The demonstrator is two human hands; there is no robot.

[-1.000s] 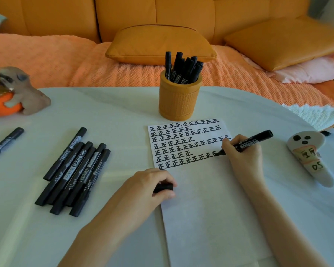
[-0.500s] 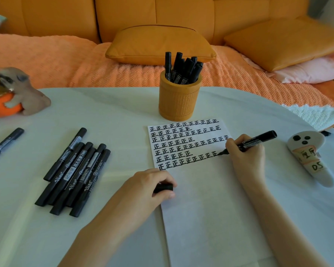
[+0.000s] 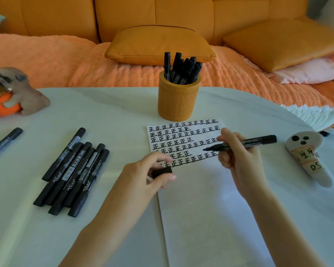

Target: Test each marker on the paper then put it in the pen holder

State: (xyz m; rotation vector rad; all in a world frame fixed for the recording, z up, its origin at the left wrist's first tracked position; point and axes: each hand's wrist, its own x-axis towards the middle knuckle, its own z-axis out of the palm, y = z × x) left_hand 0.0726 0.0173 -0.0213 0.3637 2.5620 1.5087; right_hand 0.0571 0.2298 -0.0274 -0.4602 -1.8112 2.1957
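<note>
Head view. The right hand (image 3: pixel 239 160) is closed around an uncapped black marker (image 3: pixel 245 144), gripping its barrel near the middle; the nib points left and hangs just above the rows of test marks on the paper (image 3: pixel 210 209), apparently not touching. The left hand (image 3: pixel 150 178) pinches the marker's cap (image 3: pixel 162 172) between thumb and fingers, low over the paper's left edge. The marker looks light, stiff and smooth-sided, so a mid-barrel grip such as this one should control it well; the wet nib is the part to keep clear of skin and the table (image 3: pixel 104 112). The cap is small and probably easy to drop, and likely needs a firm push to seat. Beyond the paper stands the orange pen holder (image 3: pixel 178 101), upright, already holding a cluster of capped markers (image 3: pixel 181 70) with some room apparently left. To the left, a loose row of capped markers (image 3: pixel 71 174) lies on the table, one more (image 3: pixel 5 140) well apart at the edge.
</note>
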